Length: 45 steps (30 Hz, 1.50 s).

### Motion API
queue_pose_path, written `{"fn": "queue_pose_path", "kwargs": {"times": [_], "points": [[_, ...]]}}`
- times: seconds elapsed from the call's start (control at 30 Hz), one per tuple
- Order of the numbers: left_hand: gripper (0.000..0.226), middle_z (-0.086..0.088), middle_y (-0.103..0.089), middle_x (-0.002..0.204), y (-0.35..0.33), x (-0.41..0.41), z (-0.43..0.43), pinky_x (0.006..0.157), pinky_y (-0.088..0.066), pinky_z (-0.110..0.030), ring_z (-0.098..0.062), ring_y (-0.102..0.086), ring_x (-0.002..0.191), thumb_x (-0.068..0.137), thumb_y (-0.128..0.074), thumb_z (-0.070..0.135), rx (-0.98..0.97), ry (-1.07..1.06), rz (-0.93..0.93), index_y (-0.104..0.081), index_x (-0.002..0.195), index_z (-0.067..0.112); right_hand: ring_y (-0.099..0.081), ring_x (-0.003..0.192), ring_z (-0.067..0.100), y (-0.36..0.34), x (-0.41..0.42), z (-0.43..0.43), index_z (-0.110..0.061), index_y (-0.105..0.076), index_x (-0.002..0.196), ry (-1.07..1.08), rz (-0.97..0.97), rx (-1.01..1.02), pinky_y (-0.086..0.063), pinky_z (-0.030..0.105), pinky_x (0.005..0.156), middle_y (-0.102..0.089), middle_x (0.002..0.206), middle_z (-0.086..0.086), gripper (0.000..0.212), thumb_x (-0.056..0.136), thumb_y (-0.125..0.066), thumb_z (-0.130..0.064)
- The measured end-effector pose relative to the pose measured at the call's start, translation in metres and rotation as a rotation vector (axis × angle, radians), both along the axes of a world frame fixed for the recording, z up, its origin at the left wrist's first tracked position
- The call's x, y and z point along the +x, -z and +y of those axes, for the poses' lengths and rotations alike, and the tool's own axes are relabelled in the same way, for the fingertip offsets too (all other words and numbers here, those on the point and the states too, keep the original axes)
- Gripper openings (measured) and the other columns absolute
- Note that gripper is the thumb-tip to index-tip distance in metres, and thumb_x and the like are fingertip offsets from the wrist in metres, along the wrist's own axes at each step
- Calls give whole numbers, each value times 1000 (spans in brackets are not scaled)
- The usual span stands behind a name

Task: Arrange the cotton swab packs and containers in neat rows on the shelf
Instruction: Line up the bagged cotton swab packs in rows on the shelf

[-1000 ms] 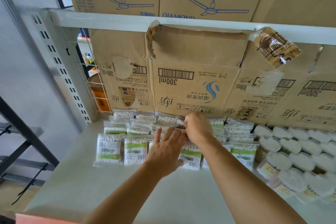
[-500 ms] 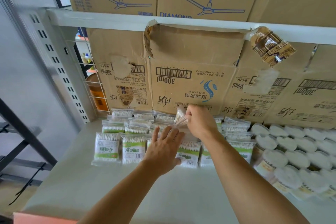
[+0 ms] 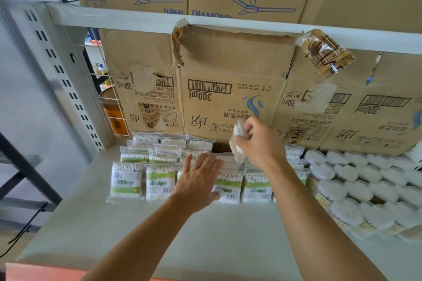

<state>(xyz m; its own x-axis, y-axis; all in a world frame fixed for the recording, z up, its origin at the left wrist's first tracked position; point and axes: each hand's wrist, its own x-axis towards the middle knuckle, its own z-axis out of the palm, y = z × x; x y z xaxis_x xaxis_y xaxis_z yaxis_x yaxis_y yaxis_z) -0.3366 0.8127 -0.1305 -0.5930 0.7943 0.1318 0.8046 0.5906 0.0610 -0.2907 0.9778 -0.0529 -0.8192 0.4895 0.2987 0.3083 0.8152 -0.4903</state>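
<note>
A clear cotton swab pack (image 3: 238, 141) hangs above the far rows of packs (image 3: 159, 183), pinched in the right hand (image 3: 262, 141). The left hand (image 3: 197, 181) lies flat, fingers straight, on the near row. At right, round containers (image 3: 342, 189) crowd the shelf (image 3: 217, 242), cardboard boxes (image 3: 228, 102) behind.

swab packs (image 3: 160, 183): glossy clear plastic | boxes (image 3: 230, 89): torn matt cardboard | shelf (image 3: 205, 235): smooth matt

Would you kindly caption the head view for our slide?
Right hand holds a clear swab pack above the shelf; left hand rests on front packs.
</note>
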Motion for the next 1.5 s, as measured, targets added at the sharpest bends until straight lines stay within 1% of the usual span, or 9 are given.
{"fn": "queue_pose_path", "kwargs": {"times": [0.1, 0.2, 0.4, 0.6, 0.8, 1.0, 1.23, 1.4, 1.5], "points": [[81, 3, -22, 151, -1, 1, 1, 116, 2, -48, -20, -10, 143, 83, -62, 51, 1, 0, -1, -20, 146, 22, -59, 60, 15, 4, 3, 1, -29, -47, 103, -43, 4, -79, -43, 26, 50, -60, 79, -5, 19, 89, -59, -28], [80, 3, -21, 151, -1, 2, 0, 116, 3, -47, -20, -9, 143, 84, -61, 50, -2, 1, 4, -19, 146, 22, -49, 43, -2, 5, 5, 0, -32, -46, 136, -61, 67, -250, -36, 13, 41, -55, 83, -9, 43, 96, -52, -20], [78, 2, -19, 152, -1, 6, -3, 116, 3, -45, -19, -8, 144, 86, -59, 48, 12, -1, 6, -18, 147, 22, -66, 51, 10, 5, -3, -12, -16, -61, 114, 56, 268, -562, -49, 19, 43, -69, 93, 7, 23, 94, -59, -27], [78, 1, -17, 153, -1, 7, -3, 116, 3, -46, -20, -5, 144, 87, -58, 46, 11, -9, 0, -16, 148, 21, -70, 77, 20, 8, -16, -20, -4, -51, 130, 50, 21, -587, -60, 43, 73, -68, 108, 12, 40, 95, -56, -22], [78, 1, -17, 153, -2, 7, -3, 116, 3, -47, -20, -5, 144, 87, -58, 45, 12, -7, -1, -15, 148, 21, -68, 72, 17, 13, -21, -21, -5, -35, 145, 68, -100, -648, -58, 29, 60, -64, 115, 16, 56, 92, -52, -4], [78, 1, -18, 152, -2, 7, -3, 116, 3, -46, -20, -6, 143, 87, -59, 46, 19, -6, -4, -16, 147, 21, -69, 68, 13, 16, -15, -17, -10, -54, 130, 59, -157, -565, -39, 16, 39, -60, 114, 2, 35, 95, -49, -6], [82, 2, -17, 153, 1, 2, -2, 116, 2, -48, -21, -6, 144, 85, -59, 49, 1, -6, -3, -14, 148, 22, -59, 45, 5, 14, -10, -12, -18, -61, 114, 16, -110, -627, -40, 20, 44, -61, 114, -3, 31, 95, -41, -3], [88, -1, -12, 156, 2, -2, 2, 115, 5, -49, -23, -3, 145, 85, -60, 50, -28, 5, -3, -9, 150, 20, -54, 56, 12, 4, 13, -2, -16, -62, 104, 65, 88, -664, -39, 15, 43, -67, 94, -3, 27, 95, -43, 0], [89, -2, -9, 157, 3, -4, 4, 114, 5, -49, -23, -2, 146, 85, -60, 50, -16, -5, -5, -6, 150, 20, -58, 64, 19, 12, 37, 5, -18, -63, 99, 121, 160, -603, -44, 22, 50, -67, 92, -4, 21, 95, -47, -5]]}}
